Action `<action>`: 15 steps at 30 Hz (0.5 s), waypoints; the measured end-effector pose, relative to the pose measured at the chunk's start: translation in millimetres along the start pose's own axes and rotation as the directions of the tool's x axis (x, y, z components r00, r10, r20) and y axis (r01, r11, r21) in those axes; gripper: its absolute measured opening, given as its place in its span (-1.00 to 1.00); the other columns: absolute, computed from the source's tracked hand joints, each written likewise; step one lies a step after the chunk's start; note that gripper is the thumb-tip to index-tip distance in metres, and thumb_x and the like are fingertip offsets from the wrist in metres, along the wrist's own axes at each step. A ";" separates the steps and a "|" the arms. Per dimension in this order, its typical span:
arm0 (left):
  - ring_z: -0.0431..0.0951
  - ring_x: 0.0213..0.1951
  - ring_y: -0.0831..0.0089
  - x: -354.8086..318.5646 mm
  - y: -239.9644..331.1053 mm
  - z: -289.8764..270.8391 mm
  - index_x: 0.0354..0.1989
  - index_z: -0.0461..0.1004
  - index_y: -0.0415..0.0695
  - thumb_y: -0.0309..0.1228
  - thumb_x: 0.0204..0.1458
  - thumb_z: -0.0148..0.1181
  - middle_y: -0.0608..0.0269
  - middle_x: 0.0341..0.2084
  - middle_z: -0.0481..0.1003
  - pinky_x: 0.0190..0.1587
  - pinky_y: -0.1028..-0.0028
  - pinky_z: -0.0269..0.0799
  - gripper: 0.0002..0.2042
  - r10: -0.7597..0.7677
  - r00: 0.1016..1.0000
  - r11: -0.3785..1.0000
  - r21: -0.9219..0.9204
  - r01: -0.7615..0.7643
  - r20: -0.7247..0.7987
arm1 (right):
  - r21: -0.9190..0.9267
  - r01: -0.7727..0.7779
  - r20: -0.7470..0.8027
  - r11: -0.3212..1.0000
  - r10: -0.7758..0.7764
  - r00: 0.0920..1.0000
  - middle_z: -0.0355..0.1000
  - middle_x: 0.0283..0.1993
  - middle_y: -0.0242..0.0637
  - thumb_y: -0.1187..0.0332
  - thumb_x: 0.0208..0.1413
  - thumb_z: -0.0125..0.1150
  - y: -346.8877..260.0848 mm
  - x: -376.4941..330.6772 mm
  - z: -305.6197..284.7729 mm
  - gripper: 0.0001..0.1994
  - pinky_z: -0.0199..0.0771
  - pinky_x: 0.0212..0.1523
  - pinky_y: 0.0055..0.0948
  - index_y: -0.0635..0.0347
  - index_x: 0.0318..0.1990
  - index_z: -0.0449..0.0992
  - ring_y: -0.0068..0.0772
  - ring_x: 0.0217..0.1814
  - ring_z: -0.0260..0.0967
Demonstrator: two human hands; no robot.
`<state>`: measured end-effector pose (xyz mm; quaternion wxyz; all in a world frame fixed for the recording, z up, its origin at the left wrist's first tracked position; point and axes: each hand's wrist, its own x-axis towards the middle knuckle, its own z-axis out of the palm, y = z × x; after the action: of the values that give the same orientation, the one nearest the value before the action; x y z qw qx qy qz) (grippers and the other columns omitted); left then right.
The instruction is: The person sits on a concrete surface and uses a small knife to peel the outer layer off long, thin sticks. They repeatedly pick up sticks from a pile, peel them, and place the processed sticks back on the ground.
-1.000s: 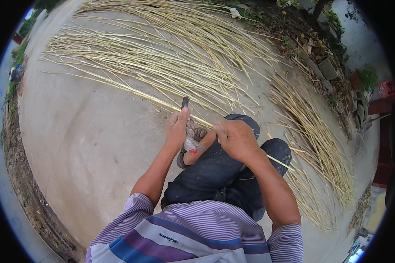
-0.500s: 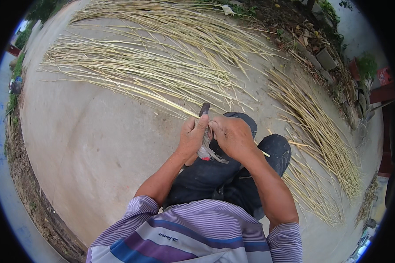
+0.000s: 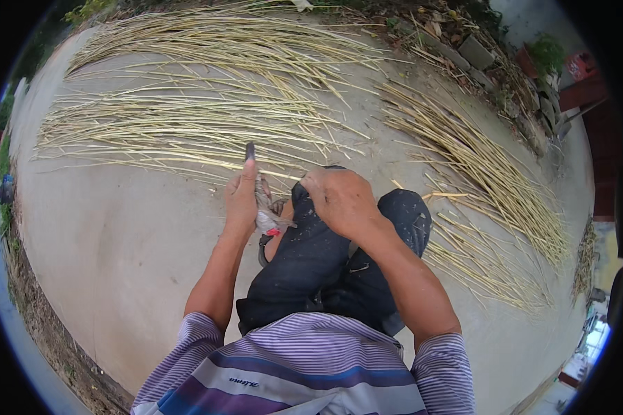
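My left hand [image 3: 240, 200] is closed round a tool with a dark, narrow tip [image 3: 250, 151] that sticks up past the thumb. A grey-white wrapping [image 3: 266, 211] with a red patch hangs at the tool's lower part, beside the fingers. My right hand [image 3: 340, 199], above my knee, is closed on the end of a pale yellow-green stalk [image 3: 280, 175]. This stalk runs leftward to the tool in my left hand. Whether it passes through the tool or only against it I cannot tell. My right fingertips are partly hidden.
Long cut stalks lie in heaps on the concrete ahead [image 3: 180, 117], farther back [image 3: 221, 41] and at the right [image 3: 471, 159]. A thinner spread [image 3: 488, 259] lies beside my right knee [image 3: 405, 214]. Concrete blocks [image 3: 476, 52] and dry litter line the far right edge.
My hands were close together at the tool; now they are apart, with a length of stalk stretched between them. The whole view has also shifted a little.
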<state>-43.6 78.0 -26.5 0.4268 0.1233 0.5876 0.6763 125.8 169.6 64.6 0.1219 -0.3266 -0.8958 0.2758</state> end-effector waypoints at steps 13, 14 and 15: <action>0.11 -0.84 0.55 -5.4 41.1 29.2 -0.35 0.30 -0.16 -0.18 0.29 -0.07 0.33 -0.75 0.23 -0.81 0.63 0.01 -0.71 0.050 0.879 0.942 -0.315 0.116 0.474 | 0.354 -0.049 -0.055 0.934 0.073 0.996 0.47 -0.53 0.04 0.39 -0.09 0.10 39.3 43.2 20.3 -0.83 0.50 -0.31 -0.11 0.29 -0.57 0.55 0.10 -0.38 0.49; 0.12 -0.85 0.54 -2.6 45.0 27.4 -0.36 0.28 -0.16 -0.20 0.29 -0.07 0.33 -0.75 0.24 -0.82 0.63 0.04 -0.72 0.081 0.816 0.909 -0.379 0.175 0.572 | 0.418 -0.063 -0.042 0.906 0.089 0.995 0.48 -0.53 0.03 0.40 -0.08 0.08 41.8 48.0 20.4 -0.82 0.51 -0.32 -0.13 0.29 -0.57 0.55 0.07 -0.41 0.50; 0.12 -0.85 0.54 1.7 48.6 25.6 -0.37 0.27 -0.16 -0.23 0.28 -0.07 0.32 -0.75 0.24 -0.83 0.63 0.07 -0.73 0.122 0.743 0.869 -0.433 0.241 0.658 | 0.479 -0.078 -0.028 0.874 0.104 0.994 0.49 -0.54 0.01 0.41 -0.07 0.06 45.9 50.6 18.9 -0.81 0.51 -0.34 -0.15 0.30 -0.58 0.55 0.04 -0.44 0.50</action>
<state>-48.5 99.6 23.8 0.6470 0.2242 0.2076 0.6986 103.8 223.9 24.8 0.2091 -0.3354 -0.7804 0.4845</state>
